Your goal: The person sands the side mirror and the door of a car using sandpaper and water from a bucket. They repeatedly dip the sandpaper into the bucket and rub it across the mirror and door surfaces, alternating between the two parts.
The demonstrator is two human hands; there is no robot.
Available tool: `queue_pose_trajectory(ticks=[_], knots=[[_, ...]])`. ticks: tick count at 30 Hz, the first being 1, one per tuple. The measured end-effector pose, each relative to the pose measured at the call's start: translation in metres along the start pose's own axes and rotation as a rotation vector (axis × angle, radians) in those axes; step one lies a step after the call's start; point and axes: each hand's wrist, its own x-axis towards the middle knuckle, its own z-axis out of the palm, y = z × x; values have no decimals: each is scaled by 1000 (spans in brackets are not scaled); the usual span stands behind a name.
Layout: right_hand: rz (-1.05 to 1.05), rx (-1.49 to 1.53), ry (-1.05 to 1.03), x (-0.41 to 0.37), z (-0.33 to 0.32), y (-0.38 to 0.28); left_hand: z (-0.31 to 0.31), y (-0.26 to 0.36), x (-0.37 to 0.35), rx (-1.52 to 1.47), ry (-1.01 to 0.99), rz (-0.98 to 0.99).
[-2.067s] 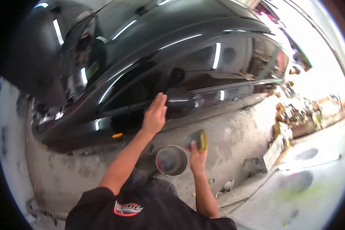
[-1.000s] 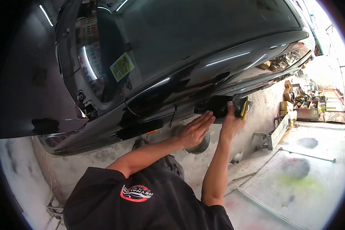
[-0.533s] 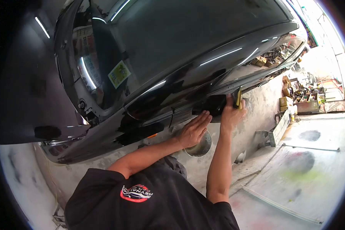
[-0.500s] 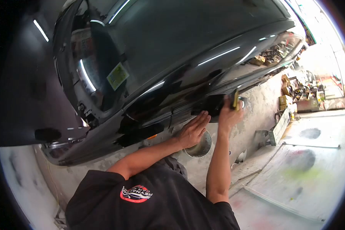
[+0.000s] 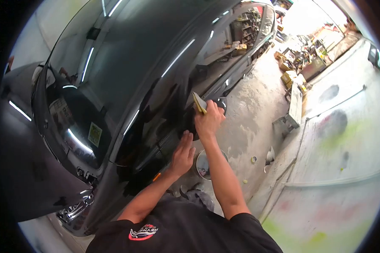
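Alongside a glossy black car (image 5: 156, 105), my right hand (image 5: 210, 121) grips a folded piece of sandpaper (image 5: 199, 103), grey on one face and yellow along its edge. That hand is at the car's dark side mirror (image 5: 221, 102), whose rounded end shows past my fingers. My left hand (image 5: 183, 156) lies with straight fingers, its fingertips at the near end of the dark mirror area. Whether the left palm presses on the door cannot be made out. Below my hands, a round bucket (image 5: 199, 166) stands on the floor, partly behind my right forearm.
The windshield with a green-yellow sticker (image 5: 95, 134) is at left. A low bench (image 5: 295, 107) and a pile of boxes and parts (image 5: 304, 55) stand along the right side. A paint-marked wall (image 5: 337, 160) borders the concrete floor (image 5: 251, 109).
The view has turned, so the car and both hands appear farther left. The sandpaper stays in my right hand, now tilted differently. My left hand remains near the mirror.
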Motion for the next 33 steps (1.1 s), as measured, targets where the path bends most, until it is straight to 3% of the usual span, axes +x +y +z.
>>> queue_pose_trajectory(ticks=[3,9,15,24,33], knots=[[44,46,72,2,2,11,-3,5,11,33,8,40],[418,654,133,-53,-33,98,-7,11,83,208,45,126],[697,659,74,-129,-56,199,4,13,125,179,117,11],[647,564,-89,-176,-105,280,55,27,72,93,420,-217],[620,545,-159,-172,-144,323,78,23,27,204,498,-210]])
